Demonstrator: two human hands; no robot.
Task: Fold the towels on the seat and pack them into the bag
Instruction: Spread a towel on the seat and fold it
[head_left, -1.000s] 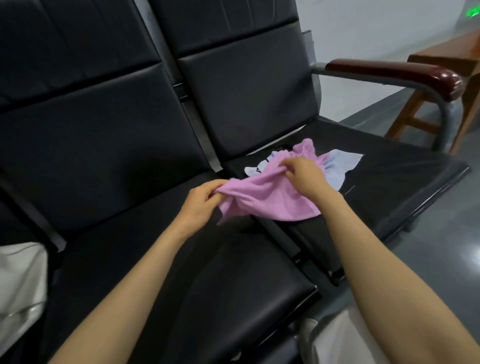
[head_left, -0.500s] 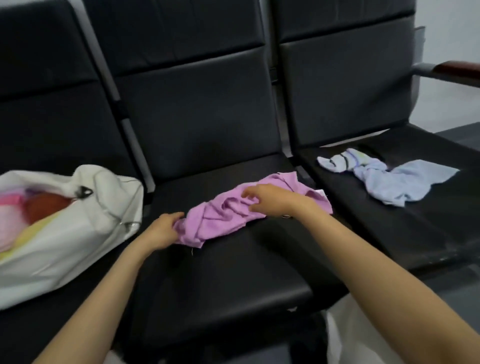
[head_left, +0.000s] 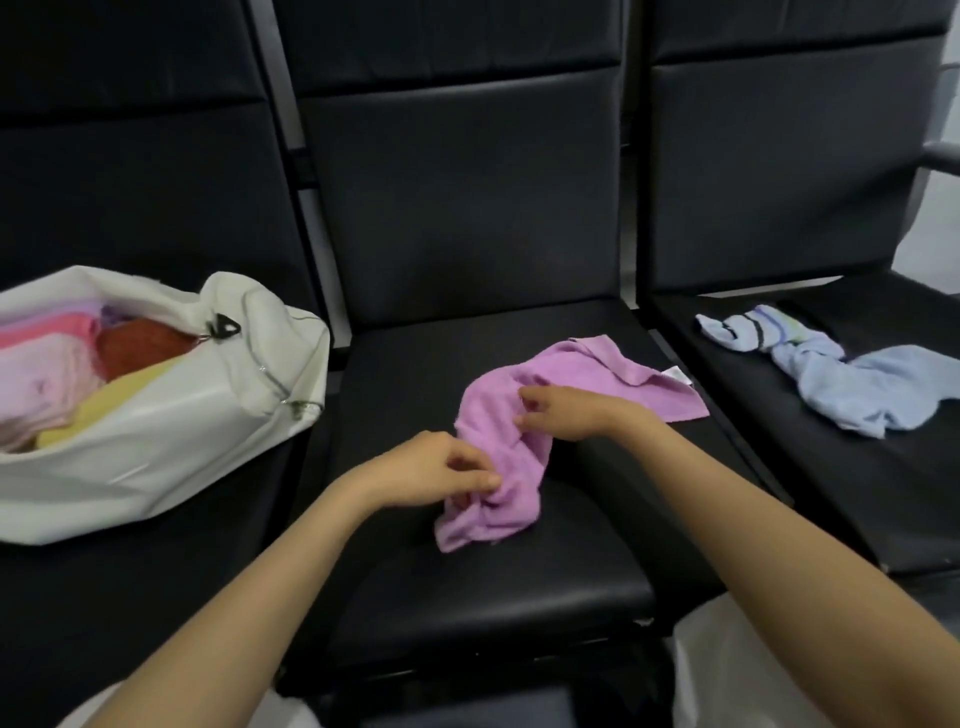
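**Purple towel bunched on the middle seat, both hands on it**

The purple towel (head_left: 519, 478) lies crumpled at the centre of the frame on the black middle seat (head_left: 493, 587). One corner is spread flat toward the right, with a small white tag at its edge. The left hand (head_left: 431, 473) pinches the bunched lower part of the towel between thumb and curled fingers. The right hand (head_left: 571, 415), just above it in the frame, has its fingers curled onto a fold near the towel's middle and is grasping it.

At the left of the frame a white bag (head_left: 171, 431) sits open on the neighbouring seat (head_left: 130, 597). Pink, red-orange and yellow cloths show inside it.

At the right, on the third seat (head_left: 883, 509), a light blue towel (head_left: 872, 400) lies unfolded. It touches a striped cloth (head_left: 753, 332) at its upper left end.
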